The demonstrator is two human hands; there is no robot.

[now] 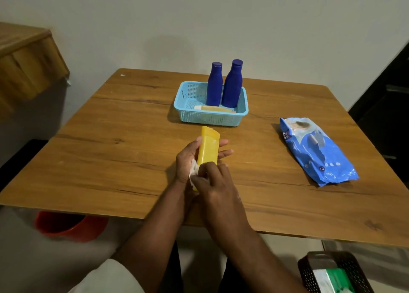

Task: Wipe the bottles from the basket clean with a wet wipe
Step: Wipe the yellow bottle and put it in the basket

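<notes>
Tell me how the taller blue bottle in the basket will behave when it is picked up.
The taller blue bottle stands upright, tall and narrow, in the basket, so a sideways knock would probably tip it, perhaps against the other blue bottle close beside it. It looks like smooth hard plastic, so likely stiff and somewhat slippery. Its waisted shape should help a grip.

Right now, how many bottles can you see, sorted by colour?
Blue bottles: 2, standing upright in the light blue basket: left blue bottle, right blue bottle.
Yellow bottles: 2: held yellow bottle in the hands, lying yellow bottle in the basket.
Total: 4 bottles.
</notes>
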